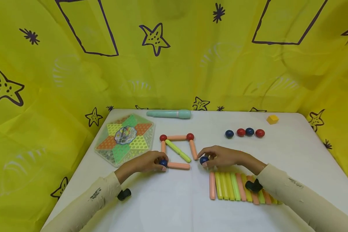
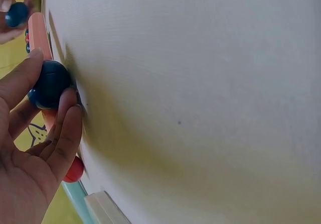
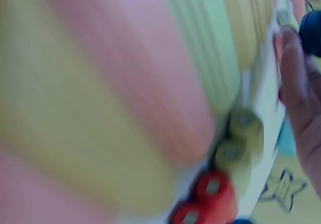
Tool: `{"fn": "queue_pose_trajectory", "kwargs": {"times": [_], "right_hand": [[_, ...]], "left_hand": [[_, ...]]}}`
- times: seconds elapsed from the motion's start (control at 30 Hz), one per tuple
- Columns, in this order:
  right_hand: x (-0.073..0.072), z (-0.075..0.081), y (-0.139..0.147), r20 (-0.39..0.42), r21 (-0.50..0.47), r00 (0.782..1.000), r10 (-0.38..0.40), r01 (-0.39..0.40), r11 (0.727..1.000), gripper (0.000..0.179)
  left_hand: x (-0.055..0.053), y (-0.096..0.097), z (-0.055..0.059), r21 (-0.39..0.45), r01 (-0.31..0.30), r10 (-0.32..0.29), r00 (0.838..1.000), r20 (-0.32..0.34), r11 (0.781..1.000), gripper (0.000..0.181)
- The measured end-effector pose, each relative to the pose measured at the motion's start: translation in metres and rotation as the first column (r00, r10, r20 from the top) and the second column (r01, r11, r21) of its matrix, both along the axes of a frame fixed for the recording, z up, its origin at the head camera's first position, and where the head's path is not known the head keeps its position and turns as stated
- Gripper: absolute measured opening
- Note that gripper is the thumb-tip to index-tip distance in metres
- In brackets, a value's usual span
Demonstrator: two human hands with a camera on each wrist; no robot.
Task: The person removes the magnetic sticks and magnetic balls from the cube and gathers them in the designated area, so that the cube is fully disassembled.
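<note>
My left hand (image 1: 149,161) grips a dark blue ball (image 1: 163,163) at the near left corner of a frame of sticks and balls. From that ball a pink stick (image 1: 178,166) extends to the right. My right hand (image 1: 224,156) pinches a second blue ball (image 1: 204,160), apart from the right end of that stick. Two red balls (image 1: 190,137) form the far corners, joined by a pink stick (image 1: 176,138). Another pink stick (image 1: 193,149) runs toward me from the far right corner. Diagonally inside lies a yellow-green stick (image 1: 178,150). Fingers partly hide the left pink stick (image 1: 163,146).
Under my right forearm lies a row of pink, yellow and green sticks (image 1: 228,187). Several red and blue balls (image 1: 241,132) sit behind my right hand. A yellow cube (image 1: 272,119), a teal tube-shaped object (image 1: 169,113) and a hexagonal star-patterned box (image 1: 125,138) stand farther back.
</note>
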State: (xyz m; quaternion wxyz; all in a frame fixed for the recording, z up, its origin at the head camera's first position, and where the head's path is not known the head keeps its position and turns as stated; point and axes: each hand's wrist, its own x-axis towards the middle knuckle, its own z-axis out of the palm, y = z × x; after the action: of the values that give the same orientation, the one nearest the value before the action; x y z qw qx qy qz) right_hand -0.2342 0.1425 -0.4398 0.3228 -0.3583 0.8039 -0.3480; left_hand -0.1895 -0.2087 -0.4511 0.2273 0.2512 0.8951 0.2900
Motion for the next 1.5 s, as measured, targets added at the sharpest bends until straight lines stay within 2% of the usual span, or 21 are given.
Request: {"fn": "queue_pose_trajectory", "kwargs": {"times": [0.13,0.23,0.33,0.43,0.6,0.7,0.73,0.87,1.03,1.13,1.3,1.5], "right_hand": [[-0.003,0.008,0.036,0.021,-0.112,0.994,-0.108,0.11,0.988,0.033],[-0.009,0.016,0.073,0.007,-0.164,0.971,-0.24,0.238,0.957,0.034],[-0.017,0.02,0.114,-0.004,-0.197,0.925,-0.38,0.372,0.907,0.036],[-0.023,0.02,0.155,-0.042,-0.224,0.875,-0.482,0.462,0.858,0.037],[-0.03,0.016,0.203,-0.105,-0.218,0.802,-0.588,0.559,0.8,0.043],[-0.039,0.011,0.217,-0.165,-0.149,0.753,-0.636,0.619,0.771,0.048],[-0.042,0.009,0.22,-0.188,-0.12,0.744,-0.641,0.63,0.767,0.05],[-0.054,0.002,0.228,-0.268,0.017,0.735,-0.622,0.649,0.76,0.055],[-0.062,-0.006,0.232,-0.313,0.136,0.765,-0.563,0.622,0.771,0.06],[-0.062,-0.008,0.231,-0.328,0.161,0.771,-0.545,0.615,0.772,0.061],[-0.062,-0.008,0.23,-0.374,0.165,0.763,-0.526,0.614,0.772,0.069],[-0.056,-0.006,0.231,-0.347,0.193,0.762,-0.547,0.629,0.754,0.083]], "left_hand": [[0.001,0.0,-0.002,0.007,0.004,-0.004,1.0,0.003,1.0,0.027],[0.0,0.0,-0.003,0.006,0.006,-0.006,1.0,-0.004,1.0,0.028],[0.0,-0.001,-0.003,0.004,0.003,-0.003,1.0,-0.009,1.0,0.029],[0.0,-0.002,-0.004,0.008,0.002,-0.002,1.0,-0.007,1.0,0.029],[-0.001,-0.003,-0.004,0.017,0.003,-0.003,1.0,-0.009,1.0,0.029],[0.0,-0.004,-0.003,0.018,0.007,-0.006,1.0,-0.022,1.0,0.028],[0.001,-0.004,-0.002,0.021,0.008,-0.008,1.0,-0.023,1.0,0.028],[0.003,-0.005,-0.001,0.038,0.021,-0.02,0.999,-0.026,0.999,0.028],[0.003,-0.003,-0.001,0.038,0.028,-0.027,0.999,-0.025,0.999,0.029],[0.002,-0.003,-0.002,0.028,0.031,-0.03,0.999,-0.029,0.999,0.029],[0.002,-0.003,0.0,0.023,0.032,-0.031,0.999,-0.034,0.999,0.029],[0.002,-0.003,0.0,0.026,0.029,-0.028,0.999,-0.029,0.999,0.028]]}}
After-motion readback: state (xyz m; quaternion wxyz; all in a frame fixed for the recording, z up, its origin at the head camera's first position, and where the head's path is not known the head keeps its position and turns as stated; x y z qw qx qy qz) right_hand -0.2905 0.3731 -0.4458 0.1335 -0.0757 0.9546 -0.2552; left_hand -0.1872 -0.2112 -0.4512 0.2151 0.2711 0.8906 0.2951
